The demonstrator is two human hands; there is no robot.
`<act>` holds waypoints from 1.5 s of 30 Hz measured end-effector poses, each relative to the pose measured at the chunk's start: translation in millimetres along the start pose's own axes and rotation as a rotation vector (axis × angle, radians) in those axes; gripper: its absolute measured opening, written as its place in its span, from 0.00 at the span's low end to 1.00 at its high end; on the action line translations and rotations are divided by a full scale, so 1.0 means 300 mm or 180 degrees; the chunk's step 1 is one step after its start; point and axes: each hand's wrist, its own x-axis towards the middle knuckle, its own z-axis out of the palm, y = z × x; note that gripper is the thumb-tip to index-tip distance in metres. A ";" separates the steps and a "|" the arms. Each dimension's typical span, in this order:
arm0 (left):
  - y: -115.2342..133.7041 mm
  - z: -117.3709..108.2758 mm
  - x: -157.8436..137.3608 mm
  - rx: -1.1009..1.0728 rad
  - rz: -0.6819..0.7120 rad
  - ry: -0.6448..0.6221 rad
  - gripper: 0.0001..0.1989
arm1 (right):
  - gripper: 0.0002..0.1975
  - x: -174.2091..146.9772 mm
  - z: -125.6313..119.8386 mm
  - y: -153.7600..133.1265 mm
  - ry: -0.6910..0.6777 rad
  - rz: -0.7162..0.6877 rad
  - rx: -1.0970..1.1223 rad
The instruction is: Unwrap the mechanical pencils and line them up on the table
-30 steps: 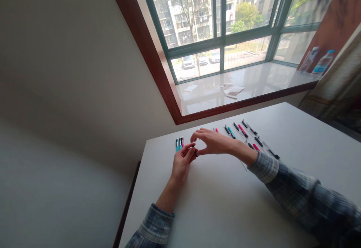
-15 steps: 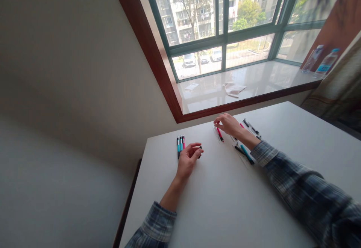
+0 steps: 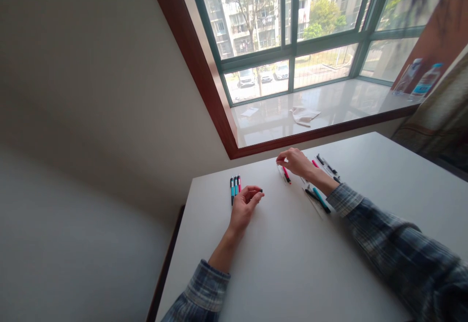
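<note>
My left hand (image 3: 244,209) is closed in a pinch above the white table (image 3: 278,258), with a small black pen part (image 3: 261,191) between thumb and fingertips. Just beyond it lie several pens side by side, two blue-and-black pens (image 3: 234,185) and a red one (image 3: 239,181), partly covered by that hand. Farther right, my right hand (image 3: 295,162) has its thumb and fingers brought together on the upper end of a thin clear pen piece (image 3: 281,173). A red-and-black pen part (image 3: 286,174) lies beside that piece. Whether the clear piece is off the table I cannot tell.
Around my right forearm lie more pen parts: a teal barrel (image 3: 321,200), a black piece (image 3: 311,194), thin clear tubes and black pieces (image 3: 329,165). Behind the table, a window sill (image 3: 270,131) bears a crumpled cloth (image 3: 305,115) and plastic bottles (image 3: 427,82).
The black part in my left hand has turned and now shows less below the fingertips. My right fingers have closed together at the clear piece.
</note>
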 end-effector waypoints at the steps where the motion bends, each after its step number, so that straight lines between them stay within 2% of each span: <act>1: -0.001 0.001 -0.004 -0.0038 -0.0016 0.0014 0.16 | 0.11 -0.003 -0.013 -0.017 0.0023 -0.0011 0.0145; 5: -0.004 0.003 -0.013 -0.0259 -0.0058 0.0068 0.16 | 0.08 -0.025 -0.063 -0.110 -0.0177 -0.0345 0.1245; 8: -0.003 0.001 -0.006 -0.0371 -0.0073 0.0112 0.17 | 0.08 -0.043 -0.082 -0.179 -0.0402 -0.0646 0.1506; 14: 0.007 -0.002 0.010 -0.0486 -0.0037 0.0061 0.16 | 0.06 -0.054 -0.086 -0.241 -0.0512 -0.0959 0.1337; 31: 0.013 0.000 0.009 -0.0608 -0.0064 -0.0008 0.14 | 0.06 -0.058 -0.086 -0.246 -0.0749 -0.0740 0.1240; 39: 0.025 0.004 0.004 -0.0583 -0.0032 -0.0051 0.13 | 0.09 -0.061 -0.078 -0.252 -0.0702 -0.0797 0.0984; 45: 0.027 0.003 0.006 -0.0461 -0.0007 -0.0036 0.14 | 0.16 -0.065 -0.066 -0.258 -0.0671 -0.0727 0.0607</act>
